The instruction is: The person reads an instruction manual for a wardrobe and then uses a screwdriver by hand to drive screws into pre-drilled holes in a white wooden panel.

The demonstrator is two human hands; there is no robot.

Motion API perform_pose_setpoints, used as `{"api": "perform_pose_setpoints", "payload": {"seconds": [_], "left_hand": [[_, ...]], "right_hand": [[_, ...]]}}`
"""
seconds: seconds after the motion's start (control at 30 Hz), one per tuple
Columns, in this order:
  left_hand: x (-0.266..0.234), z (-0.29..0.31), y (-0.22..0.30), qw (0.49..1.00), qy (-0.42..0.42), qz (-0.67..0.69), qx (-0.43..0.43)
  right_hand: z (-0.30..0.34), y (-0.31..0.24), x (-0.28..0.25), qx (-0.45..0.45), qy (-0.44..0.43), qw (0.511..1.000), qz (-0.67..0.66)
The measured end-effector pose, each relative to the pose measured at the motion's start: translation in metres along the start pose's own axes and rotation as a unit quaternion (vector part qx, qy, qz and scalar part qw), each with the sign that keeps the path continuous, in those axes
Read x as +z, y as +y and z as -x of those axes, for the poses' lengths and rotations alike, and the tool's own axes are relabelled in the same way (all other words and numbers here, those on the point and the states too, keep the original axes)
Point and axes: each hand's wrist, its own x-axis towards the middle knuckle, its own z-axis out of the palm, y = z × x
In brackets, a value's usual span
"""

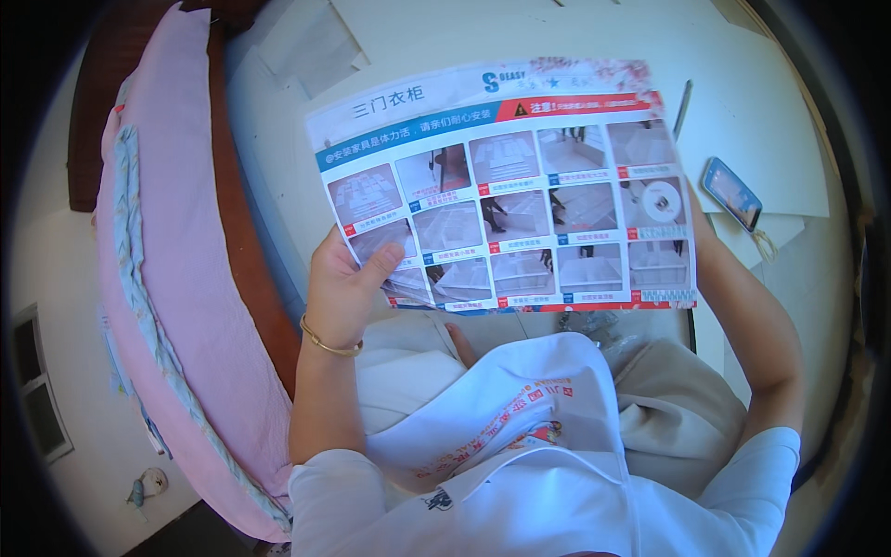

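The left hand (345, 283) pinches the lower left corner of the instruction sheet (506, 190), thumb on top; the right hand is hidden behind the sheet's right edge, so its grasp cannot be told. The sheet is held up over the lap and white boards (520, 37). Judging by this, the work is at the reading stage, with nothing visibly assembled. No container shows; a phone (731, 193) lies on a board

Photo-grid instruction sheet (506, 186) centre; lit phone screen (731, 193) right
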Motion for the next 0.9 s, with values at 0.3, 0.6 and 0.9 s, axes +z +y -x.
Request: {"api": "perform_pose_setpoints", "payload": {"seconds": [0.3,0.6,0.9], "left_hand": [[-0.034,-0.011,-0.008,0.978,0.170,0.054,0.109],[-0.042,-0.005,-0.017,0.986,0.135,0.032,0.091],[-0.039,-0.006,-0.014,0.991,0.097,0.043,0.086]], "right_hand": [[-0.033,0.040,-0.040,-0.007,-0.085,0.941,0.327],[-0.031,0.192,-0.089,-0.039,-0.067,0.679,0.730],[-0.028,0.069,-0.036,-0.074,-0.021,0.985,0.154]]}}
